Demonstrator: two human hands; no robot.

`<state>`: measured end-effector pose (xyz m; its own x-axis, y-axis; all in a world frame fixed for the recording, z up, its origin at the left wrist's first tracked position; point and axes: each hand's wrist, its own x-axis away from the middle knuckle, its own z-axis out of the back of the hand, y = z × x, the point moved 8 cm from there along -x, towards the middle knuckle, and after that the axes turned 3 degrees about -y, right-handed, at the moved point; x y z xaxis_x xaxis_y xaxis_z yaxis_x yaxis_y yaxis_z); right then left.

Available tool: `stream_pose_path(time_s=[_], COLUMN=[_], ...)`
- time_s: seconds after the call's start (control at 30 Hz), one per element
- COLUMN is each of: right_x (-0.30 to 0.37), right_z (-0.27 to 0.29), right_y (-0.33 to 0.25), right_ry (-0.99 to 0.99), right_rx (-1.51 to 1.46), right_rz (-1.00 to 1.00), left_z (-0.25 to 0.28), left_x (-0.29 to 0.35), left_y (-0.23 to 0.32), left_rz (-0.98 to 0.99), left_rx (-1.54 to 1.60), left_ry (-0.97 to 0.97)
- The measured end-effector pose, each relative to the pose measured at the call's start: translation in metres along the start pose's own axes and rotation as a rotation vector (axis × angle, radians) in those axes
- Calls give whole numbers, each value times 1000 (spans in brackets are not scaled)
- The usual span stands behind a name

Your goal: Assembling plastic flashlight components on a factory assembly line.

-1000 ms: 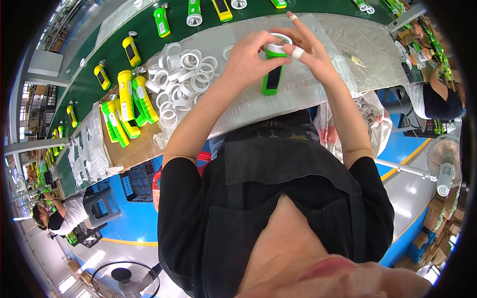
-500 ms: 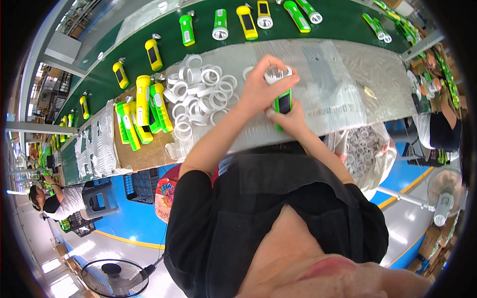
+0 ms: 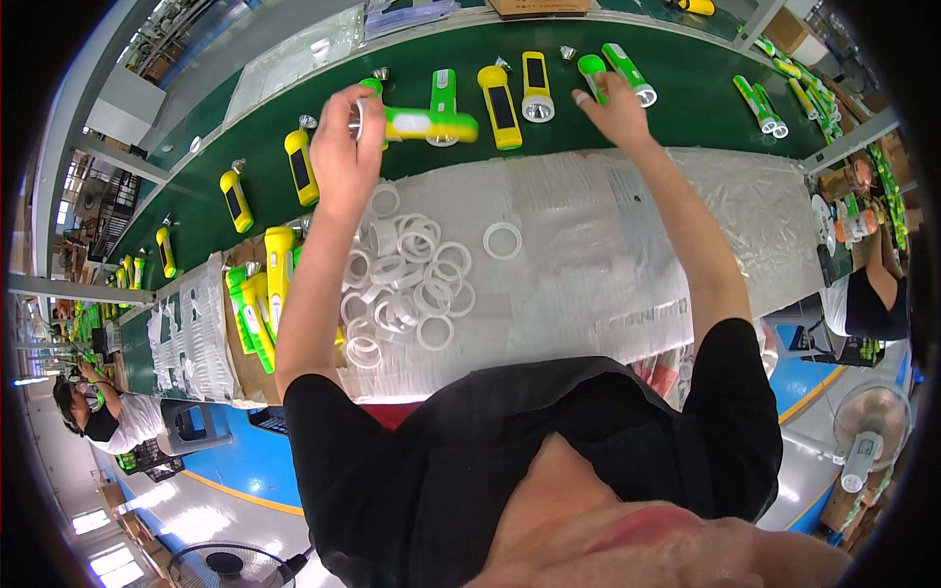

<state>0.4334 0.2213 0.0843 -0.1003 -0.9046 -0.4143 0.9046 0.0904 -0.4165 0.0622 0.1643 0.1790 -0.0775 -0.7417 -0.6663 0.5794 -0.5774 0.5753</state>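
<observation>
My left hand [image 3: 351, 142] is closed around the head end of a green flashlight [image 3: 421, 124], raised above the bench at left. Its blurred body points right, with a yellow-green tail. At the far side of the bench, my right hand [image 3: 621, 113] reaches over a green flashlight [image 3: 592, 67], fingers spread around its body. The hand hides most of that flashlight. Just to the right lies another green flashlight [image 3: 629, 74]. A yellow flashlight with a dark panel [image 3: 500, 108] and a smaller yellow one [image 3: 536, 86] lie left of my right hand.
White rings [image 3: 412, 269] are heaped on the plastic-covered work surface [image 3: 578, 265]; a single ring [image 3: 502, 228] lies apart. Yellow and green flashlights [image 3: 257, 299] are piled at left. A metal post [image 3: 853, 142] stands at right. A co-worker [image 3: 118, 416] sits far left, another [image 3: 867, 304] far right.
Both hands were together on a green flashlight over the plastic-covered surface. My left hand has carried a flashlight left and away from me; my right hand has reached to the far flashlights.
</observation>
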Motion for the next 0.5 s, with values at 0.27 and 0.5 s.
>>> stream_pose_path(time_s=[0.27, 0.5], right_x=[-82, -34], right_z=[-71, -14], right_y=[88, 28], right_ry=[-425, -270], right_rx=[309, 139], right_rz=[-365, -164], left_z=[-96, -111], left_x=[-7, -2], left_y=[-118, -38], left_rz=[-113, 25], left_rx=[-511, 46], left_ry=[-453, -432])
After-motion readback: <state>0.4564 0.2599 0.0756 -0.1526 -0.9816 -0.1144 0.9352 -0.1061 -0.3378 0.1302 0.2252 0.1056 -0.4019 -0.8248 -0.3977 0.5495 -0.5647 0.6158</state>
